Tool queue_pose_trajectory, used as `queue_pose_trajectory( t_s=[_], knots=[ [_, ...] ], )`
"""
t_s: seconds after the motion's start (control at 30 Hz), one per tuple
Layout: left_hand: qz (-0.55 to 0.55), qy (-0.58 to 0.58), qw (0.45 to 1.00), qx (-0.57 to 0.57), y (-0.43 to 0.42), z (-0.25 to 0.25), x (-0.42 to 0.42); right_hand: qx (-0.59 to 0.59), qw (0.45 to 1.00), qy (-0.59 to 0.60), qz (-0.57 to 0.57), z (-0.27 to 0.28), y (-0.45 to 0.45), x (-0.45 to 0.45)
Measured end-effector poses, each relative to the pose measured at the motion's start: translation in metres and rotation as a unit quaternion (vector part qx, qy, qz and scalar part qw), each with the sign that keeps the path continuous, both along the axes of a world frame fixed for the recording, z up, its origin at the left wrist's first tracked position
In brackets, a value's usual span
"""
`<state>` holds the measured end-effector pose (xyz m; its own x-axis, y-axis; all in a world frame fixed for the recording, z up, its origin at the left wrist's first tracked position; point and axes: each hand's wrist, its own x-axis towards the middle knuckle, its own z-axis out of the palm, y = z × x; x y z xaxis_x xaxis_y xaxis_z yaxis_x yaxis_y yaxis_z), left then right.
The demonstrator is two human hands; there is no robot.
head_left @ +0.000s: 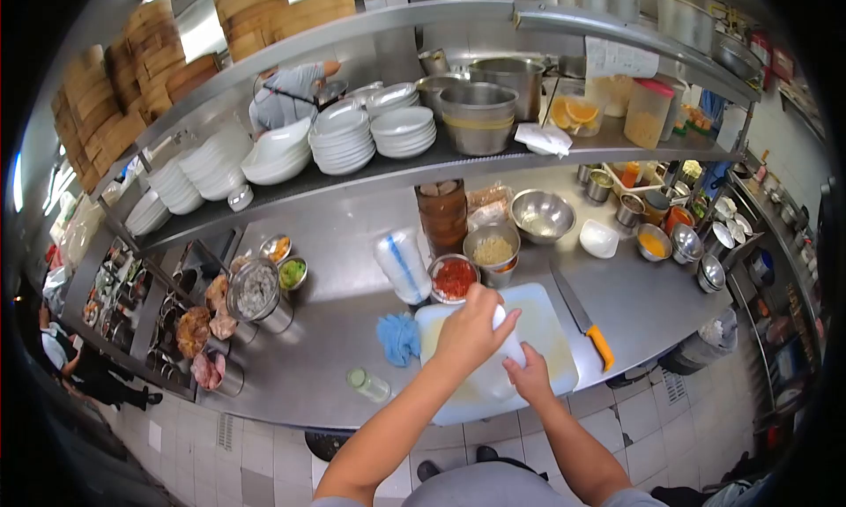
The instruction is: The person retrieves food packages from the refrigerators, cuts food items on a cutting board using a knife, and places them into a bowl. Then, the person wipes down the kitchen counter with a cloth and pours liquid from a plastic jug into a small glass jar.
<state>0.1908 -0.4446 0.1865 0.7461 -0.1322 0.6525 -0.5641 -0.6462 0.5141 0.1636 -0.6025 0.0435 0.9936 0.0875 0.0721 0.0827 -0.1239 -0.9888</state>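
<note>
Above the white cutting board point(552, 331), my left hand point(476, 326) is closed round the upper part of a white, smooth, tube-like container point(506, 332). My right hand point(527, 375) grips its lower part, thumb up. My fingers hide much of the container, so its exact kind is unclear. Just behind my left hand stands a metal bowl of chopped red food point(455, 278). A blue cloth point(399, 338) lies left of the board, with a small glass jar point(368, 384) nearer the front edge. On the right lies a knife with an orange handle point(601, 346).
A roll of white wrap point(403, 264) and a metal bowl point(542, 216) stand behind the board. Tubs of food point(256, 288) line the left side. Overhead, a shelf point(564, 161) carries plates and pots. Other people point(286, 97) work beyond the shelf and at far left.
</note>
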Motion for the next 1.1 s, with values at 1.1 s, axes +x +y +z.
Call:
queue_pose_trajectory(
  t_s=[1.1],
  knots=[
    [-0.15,0.114,0.981,-0.041,0.077,-0.056,0.053,-0.024,0.997,-0.071,0.001,-0.004,0.001,0.0]
  ],
)
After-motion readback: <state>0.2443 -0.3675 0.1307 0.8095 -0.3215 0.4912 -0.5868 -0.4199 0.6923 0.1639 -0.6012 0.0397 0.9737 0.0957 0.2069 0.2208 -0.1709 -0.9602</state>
